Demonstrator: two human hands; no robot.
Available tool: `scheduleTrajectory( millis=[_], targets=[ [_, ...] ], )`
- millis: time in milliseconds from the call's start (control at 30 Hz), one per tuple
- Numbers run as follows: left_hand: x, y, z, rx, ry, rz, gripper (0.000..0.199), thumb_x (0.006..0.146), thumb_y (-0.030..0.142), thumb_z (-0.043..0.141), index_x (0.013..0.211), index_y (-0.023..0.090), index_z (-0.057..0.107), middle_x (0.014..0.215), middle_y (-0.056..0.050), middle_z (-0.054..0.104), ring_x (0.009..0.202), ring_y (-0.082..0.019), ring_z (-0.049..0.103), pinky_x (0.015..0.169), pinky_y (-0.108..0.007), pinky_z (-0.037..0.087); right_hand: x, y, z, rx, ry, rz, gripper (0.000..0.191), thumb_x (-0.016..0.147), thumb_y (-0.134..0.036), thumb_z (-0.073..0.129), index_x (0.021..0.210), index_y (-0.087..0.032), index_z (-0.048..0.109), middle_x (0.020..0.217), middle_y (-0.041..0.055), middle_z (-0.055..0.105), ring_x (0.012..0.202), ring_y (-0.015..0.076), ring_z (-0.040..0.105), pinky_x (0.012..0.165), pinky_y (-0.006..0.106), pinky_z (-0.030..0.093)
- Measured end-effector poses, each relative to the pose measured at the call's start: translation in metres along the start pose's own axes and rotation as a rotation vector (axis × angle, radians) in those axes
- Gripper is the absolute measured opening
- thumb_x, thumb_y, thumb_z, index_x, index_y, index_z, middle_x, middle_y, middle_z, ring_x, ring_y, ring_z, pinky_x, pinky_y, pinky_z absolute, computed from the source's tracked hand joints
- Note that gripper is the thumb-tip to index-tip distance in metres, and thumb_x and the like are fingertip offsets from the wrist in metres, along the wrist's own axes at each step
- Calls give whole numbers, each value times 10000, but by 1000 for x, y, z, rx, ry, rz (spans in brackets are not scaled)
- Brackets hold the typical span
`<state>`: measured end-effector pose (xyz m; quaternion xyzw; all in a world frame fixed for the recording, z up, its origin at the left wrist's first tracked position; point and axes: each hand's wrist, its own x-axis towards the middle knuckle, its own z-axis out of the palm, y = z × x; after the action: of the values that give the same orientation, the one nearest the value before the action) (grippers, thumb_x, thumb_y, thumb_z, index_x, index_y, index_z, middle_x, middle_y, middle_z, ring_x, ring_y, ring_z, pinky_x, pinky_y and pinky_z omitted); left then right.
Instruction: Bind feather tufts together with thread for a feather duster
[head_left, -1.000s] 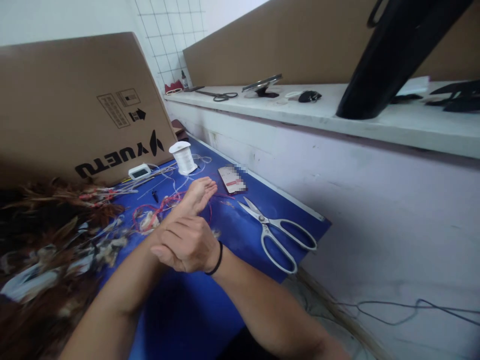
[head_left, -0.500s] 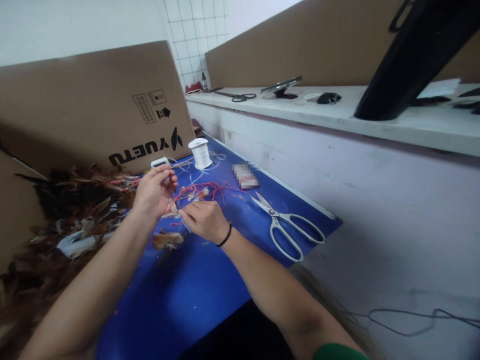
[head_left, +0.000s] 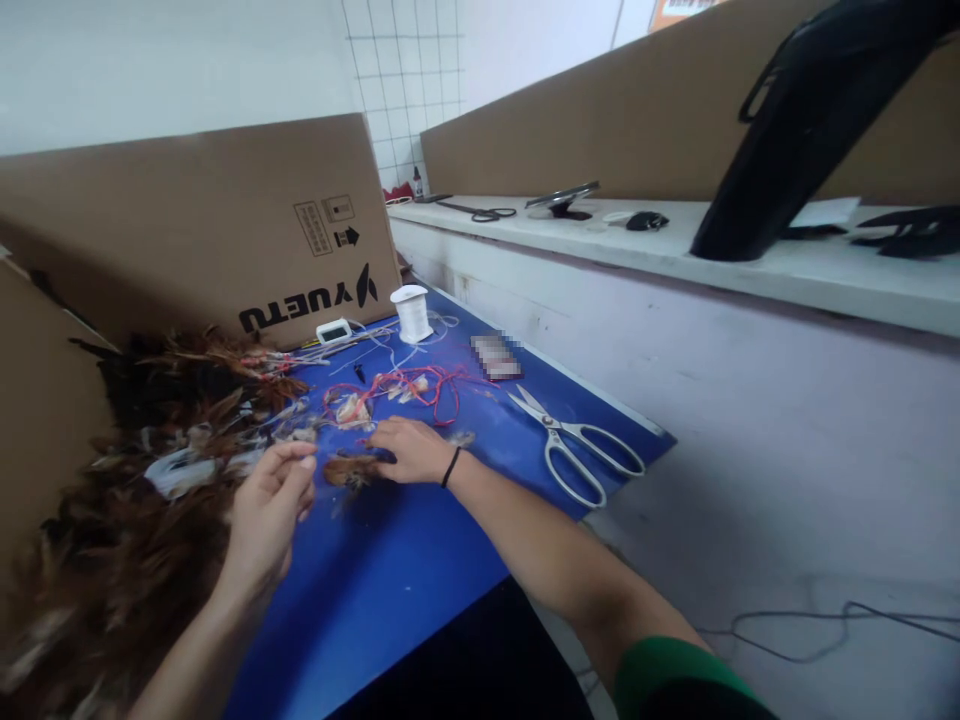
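My left hand [head_left: 271, 500] is raised over the blue table [head_left: 390, 580], thumb and fingertips pressed together; anything between them is too small to make out. My right hand [head_left: 412, 452] reaches over a small brown feather tuft [head_left: 346, 470], its fingers beside the tuft and bent downward, with the fingertips partly hidden. Just beyond lies tangled red string [head_left: 442, 385] with pale feather scraps [head_left: 352, 410]. A large pile of brown feathers [head_left: 142, 560] lies to the left of my left hand.
Open scissors [head_left: 570, 435] lie to the right. Behind stand a white thread spool [head_left: 412, 315] and a small white device [head_left: 334, 331]. A blurred-out flat object [head_left: 495, 356] is near the table edge. A cardboard box [head_left: 202, 220] and a white ledge [head_left: 600, 240] bound the table.
My left hand has moved down and toward me, away from the red string. My right hand has come down beside the brown feather tuft. The camera view has shifted slightly.
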<state>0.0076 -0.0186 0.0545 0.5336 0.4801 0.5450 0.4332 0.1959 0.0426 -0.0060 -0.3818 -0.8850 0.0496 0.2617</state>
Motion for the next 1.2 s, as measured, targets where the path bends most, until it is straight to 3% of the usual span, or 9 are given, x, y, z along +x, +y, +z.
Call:
scheduleTrajectory(
  millis=[100,167,267,433,667,833,967,1200],
  targets=[
    [-6,-14,-9,40,12,-1,193,726,286,645,885,200,576,471,84,347,393,-54,314,377,-153,247,1,-2,3,-16,-89,-26,431,763,-486,634,1076,-190,625,996,77,621,928,198,545,825,337,405],
    [-6,-24,-12,43,29,15,197,724,281,643,888,199,571,472,84,356,404,-62,337,392,-159,274,1,-3,5,-37,-129,-30,457,743,-493,655,1090,-197,624,1006,80,612,943,206,536,841,356,399],
    [-1,-43,-16,43,40,43,196,725,286,633,883,195,562,478,79,390,427,-73,376,432,-173,321,1,0,10,-52,-145,-21,411,748,-416,676,1094,-199,626,1013,77,609,964,209,527,840,351,395],
    [6,-70,-25,248,58,85,228,736,321,610,920,191,580,600,30,537,494,-110,472,502,-212,395,1,6,15,-27,-121,-28,214,807,-321,623,958,-177,670,952,63,626,906,178,539,835,316,393],
    [9,-78,-29,652,-25,434,220,803,283,545,1001,212,611,938,-68,593,872,-200,573,806,-312,462,2,6,17,17,-60,-50,113,828,-174,547,850,-150,655,888,58,640,849,149,551,805,277,412],
    [14,-86,-28,812,-97,652,412,794,273,581,1204,248,544,1189,-115,532,1130,-275,492,992,-449,374,2,3,15,94,-14,-51,115,834,-184,537,844,-156,648,868,43,636,857,141,566,788,256,421],
    [18,-94,-30,905,-156,759,413,813,244,564,1225,243,543,1254,-121,502,1164,-285,476,983,-472,393,3,-1,15,177,0,-68,102,826,-189,546,849,-168,644,868,29,634,849,131,578,781,244,425],
    [21,-101,-33,945,-146,823,186,839,219,539,998,164,618,1184,-132,538,1114,-264,508,941,-433,437,4,-6,14,279,31,-98,104,815,-166,542,828,-171,646,823,12,624,780,111,571,767,232,429]
  ],
)
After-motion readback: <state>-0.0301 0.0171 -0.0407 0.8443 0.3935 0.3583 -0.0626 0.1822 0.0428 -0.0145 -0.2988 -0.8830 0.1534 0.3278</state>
